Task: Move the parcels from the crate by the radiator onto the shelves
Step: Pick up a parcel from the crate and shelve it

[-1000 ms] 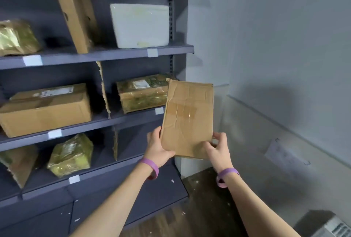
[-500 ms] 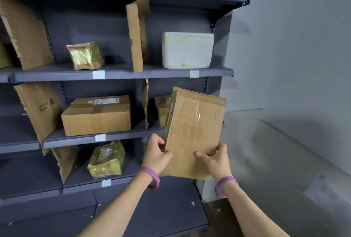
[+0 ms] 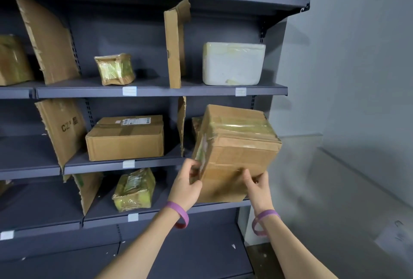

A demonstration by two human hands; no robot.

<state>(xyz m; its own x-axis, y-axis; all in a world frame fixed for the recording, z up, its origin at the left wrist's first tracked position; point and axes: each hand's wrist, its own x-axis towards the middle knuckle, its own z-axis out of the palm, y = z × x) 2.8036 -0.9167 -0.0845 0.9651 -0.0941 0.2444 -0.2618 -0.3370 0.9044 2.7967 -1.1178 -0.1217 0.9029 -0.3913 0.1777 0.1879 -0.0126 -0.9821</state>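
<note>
Both hands closed around one cardboard parcel, held up in front of the right bay of the dark grey shelves. Left hand gripping the parcel's lower left corner, thumb on the near face, fingers wrapped behind the edge. Right hand pinching the lower right part, thumb and fingers pressed to the near face and underside. Purple wristbands on both wrists. Parcel tilted, top leaning away to the right, yellowish tape glossy across its upper face, its bulk level with the middle shelf and overlapping the right compartment there. Behind it, just a sliver of another taped parcel on that same shelf.

On the shelf above, far right: a white foam box, upright, alone in its bay. Left of it, past an upright cardboard divider, a small taped package, crumpled. Middle shelf, left of a thin divider: a brown carton with a printed label on top. Lower shelf: a yellow-taped bundle, tilted, standing beside a torn cardboard divider. White label tags along the shelf edges. Pale grey wall to the right. Crate and radiator out of view.
</note>
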